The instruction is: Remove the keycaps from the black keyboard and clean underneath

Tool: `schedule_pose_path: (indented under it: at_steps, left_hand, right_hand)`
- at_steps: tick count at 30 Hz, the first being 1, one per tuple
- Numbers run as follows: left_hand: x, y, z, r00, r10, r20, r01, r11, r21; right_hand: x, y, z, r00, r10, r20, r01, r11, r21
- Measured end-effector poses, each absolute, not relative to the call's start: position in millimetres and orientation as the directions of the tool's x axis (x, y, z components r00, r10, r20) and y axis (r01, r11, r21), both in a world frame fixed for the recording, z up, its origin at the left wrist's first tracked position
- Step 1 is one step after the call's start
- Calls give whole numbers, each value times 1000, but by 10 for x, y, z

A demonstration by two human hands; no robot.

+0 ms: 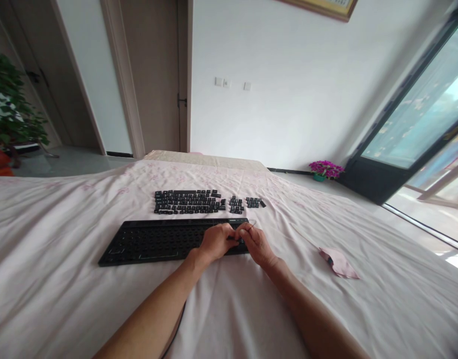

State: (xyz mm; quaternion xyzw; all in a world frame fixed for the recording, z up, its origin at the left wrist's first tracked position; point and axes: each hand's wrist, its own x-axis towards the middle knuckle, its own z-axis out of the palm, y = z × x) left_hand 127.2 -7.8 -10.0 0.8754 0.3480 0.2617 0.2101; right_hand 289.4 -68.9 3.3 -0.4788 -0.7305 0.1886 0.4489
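A black keyboard (pixel 150 242), most of its keycaps off, lies on the pink-white bed cover. Both hands meet over its right end. My left hand (pixel 217 240) is closed, thumb and fingertips pinched together at the number pad; what it pinches is too small to make out. Close against it, my right hand (pixel 253 243) is closed too, and a thin wire loop (pixel 253 222) sticks out above its fingers. A small dark piece (pixel 241 240) shows between the fingertips. Beyond the keyboard, loose black keycaps (pixel 189 202) lie in rows, with smaller groups (pixel 236 204) to the right.
A pink cloth (pixel 340 263) with a dark spot lies to the right on the bed cover (pixel 229 309). A black cable (pixel 176 329) runs beneath my left forearm. Purple flowers (pixel 326 169) stand on the floor by the glass door; a leafy plant (pixel 15 104) is far left.
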Motion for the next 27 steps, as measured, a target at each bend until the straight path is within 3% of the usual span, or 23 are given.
schedule_pose_path:
  at_steps: [6,13,19,27]
  left_hand:
    - [1302,-36,-148,623,715,317,466,-665,583]
    - [1292,-32,-133,645,701,304,454,-672,584]
    - [1303,-40,-137,635,713,298,462,-659,594]
    - [1321,-124,-95,618,711,336,440,-667,601]
  right_hand:
    - [2923,-622,-22,-253,827,502,586,544,-601]
    - [2927,-591,-74,-298,802,517,544,588,-599]
    - [2888,-615,-98,-100,840,533,466,513,-721]
    - [2841,-666,-198,48,804,592,382,533,-755]
